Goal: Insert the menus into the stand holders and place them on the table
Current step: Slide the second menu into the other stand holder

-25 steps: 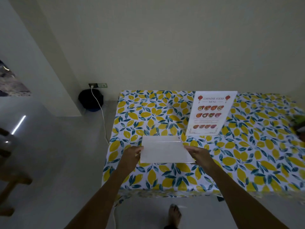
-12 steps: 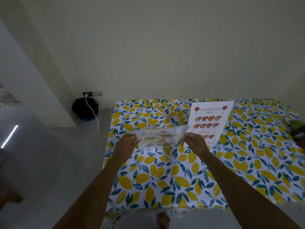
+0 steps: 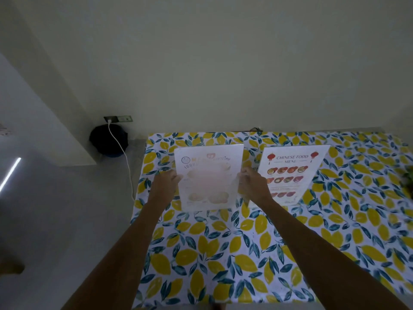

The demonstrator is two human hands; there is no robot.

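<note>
I see both arms reaching up from the bottom of the frame toward the middle, where a pale menu in its stand holder point(image 3: 207, 177) stands upright on the table point(image 3: 223, 253), which is covered in a yellow lemon print cloth. My left hand point(image 3: 166, 183) is clamped on the holder's left edge, fingers wrapped behind the sheet with the thumb at the front. My right hand point(image 3: 251, 182) grips the right edge in the same way, closed on the clear plastic side. The sheet's print is washed out by glare; I can make out a round logo and some script along its top, and faint dish pictures lower down. Its bottom edge sits at the cloth, though I cannot tell whether it fully rests there or is held just off it.

Just right of centre, beside my right hand, the Chinese food menu point(image 3: 290, 173) stands upright in its own holder on the table, free of both hands. In the upper left of the frame a dark round object point(image 3: 108, 142) sits on the floor against the wall, with a white cable point(image 3: 124, 153) running from a wall socket point(image 3: 118, 119) down past it
</note>
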